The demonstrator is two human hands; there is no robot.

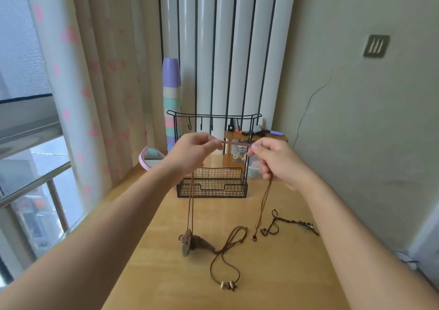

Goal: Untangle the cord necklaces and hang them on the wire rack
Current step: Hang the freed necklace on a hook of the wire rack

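Note:
My left hand (194, 152) and my right hand (275, 160) pinch a brown cord necklace (237, 144) and stretch a short length of it taut between them, in front of the black wire rack (213, 181). From the left hand the cord hangs down to a dark pendant (186, 244) near the table. From the right hand another strand drops to a small bead end (254, 238). A second brown necklace with pale shell beads (228, 285) lies looped on the wooden table (285, 274). A dark cord necklace (285, 224) lies at the right.
The rack has a top bar with hooks (190, 125) and a mesh basket at its base. Behind it stand a stack of pastel cups (171, 100), a pink tray (152, 160) and a small wooden shelf with pens (256, 135). A curtain and window are at left, a wall at right.

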